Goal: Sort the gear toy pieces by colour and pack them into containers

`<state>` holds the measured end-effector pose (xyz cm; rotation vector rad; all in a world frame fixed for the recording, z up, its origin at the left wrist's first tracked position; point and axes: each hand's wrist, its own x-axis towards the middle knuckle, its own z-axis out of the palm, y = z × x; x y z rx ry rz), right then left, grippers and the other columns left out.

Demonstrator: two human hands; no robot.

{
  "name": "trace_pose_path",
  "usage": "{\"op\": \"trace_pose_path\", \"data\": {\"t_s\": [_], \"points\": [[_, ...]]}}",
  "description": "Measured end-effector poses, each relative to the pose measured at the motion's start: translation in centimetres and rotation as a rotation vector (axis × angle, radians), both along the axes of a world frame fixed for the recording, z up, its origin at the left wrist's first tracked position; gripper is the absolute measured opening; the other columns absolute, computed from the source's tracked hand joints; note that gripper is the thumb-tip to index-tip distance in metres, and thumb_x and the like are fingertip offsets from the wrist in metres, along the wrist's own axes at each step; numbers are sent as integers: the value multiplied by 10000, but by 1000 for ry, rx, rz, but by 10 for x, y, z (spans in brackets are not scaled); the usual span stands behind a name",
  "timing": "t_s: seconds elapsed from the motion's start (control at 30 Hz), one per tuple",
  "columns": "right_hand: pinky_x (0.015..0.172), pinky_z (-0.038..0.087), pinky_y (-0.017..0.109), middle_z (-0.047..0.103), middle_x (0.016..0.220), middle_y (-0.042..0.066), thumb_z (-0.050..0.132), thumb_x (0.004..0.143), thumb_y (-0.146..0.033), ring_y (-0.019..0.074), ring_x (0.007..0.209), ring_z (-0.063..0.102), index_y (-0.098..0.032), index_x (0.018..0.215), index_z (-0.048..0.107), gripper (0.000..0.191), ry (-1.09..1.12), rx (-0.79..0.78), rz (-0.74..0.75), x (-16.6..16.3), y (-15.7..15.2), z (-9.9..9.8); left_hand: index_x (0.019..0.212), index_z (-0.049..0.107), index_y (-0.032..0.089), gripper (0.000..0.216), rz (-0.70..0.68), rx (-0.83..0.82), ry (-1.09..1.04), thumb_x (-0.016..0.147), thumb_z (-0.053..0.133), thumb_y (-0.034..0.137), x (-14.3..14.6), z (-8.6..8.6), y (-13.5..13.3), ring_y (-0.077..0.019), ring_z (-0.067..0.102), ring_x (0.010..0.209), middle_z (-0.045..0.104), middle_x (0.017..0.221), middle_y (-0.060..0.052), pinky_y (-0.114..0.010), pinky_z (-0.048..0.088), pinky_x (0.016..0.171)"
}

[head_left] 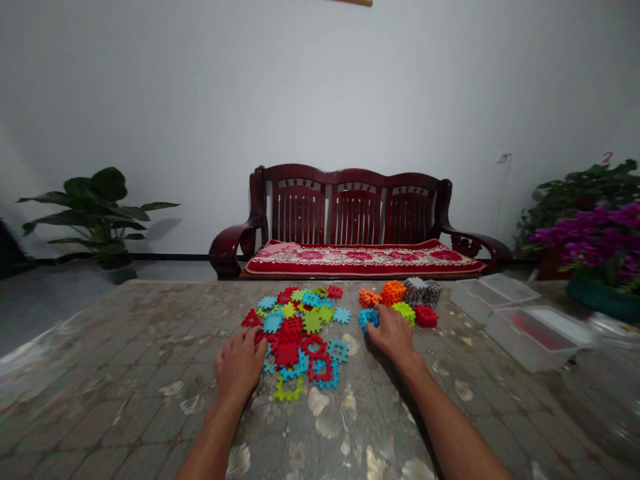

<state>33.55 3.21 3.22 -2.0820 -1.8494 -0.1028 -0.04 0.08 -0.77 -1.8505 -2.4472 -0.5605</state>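
A patterned table [175,387] is spreading beneath a loose pile of red, green and blue notched pieces [289,328], and a dark wooden bench [356,183] is standing beyond the pile. Clear plastic boxes [531,340] are sitting well to its right. The left hand [239,360] is resting at its left edge, fingers loosely bent; whether they are gripping a piece, I cannot tell. The right hand [395,331] is closing thumb and fingers around a small blue stack [367,318], just right of the pile.
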Motion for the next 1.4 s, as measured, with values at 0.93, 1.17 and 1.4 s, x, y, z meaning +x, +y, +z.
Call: {"op": "trace_pose_path", "data": {"t_s": [0.93, 1.17, 1.4], "points": [[939, 453, 401, 724, 1110, 71, 806, 746, -326, 269, 1046, 607, -232, 1205, 693, 482, 140, 70, 867, -63, -48, -21, 1370, 644, 226, 413, 0, -5, 9, 1019, 458, 338, 0, 2, 0, -293, 598, 1305, 646, 1448, -117, -474, 413, 1136], [869, 496, 334, 678, 1064, 55, 711, 785, -154, 217, 985, 630, -223, 1206, 673, 429, 332, 100, 875, -63, -52, -21, 1380, 639, 228, 416, 4, -9, 2, 1022, 456, 334, 1, 2, -1, -297, 586, 1323, 642, 1453, -117, -476, 405, 1140], [765, 533, 312, 724, 896, 37, 641, 842, -202, 195, 815, 673, -204, 959, 757, 165, 783, 89, 559, -66, -31, -27, 1385, 633, 220, 420, 1, -24, 6, 1024, 458, 342, 0, 2, 0, -294, 579, 1332, 631, 1463, -119, -466, 402, 1141]]}}
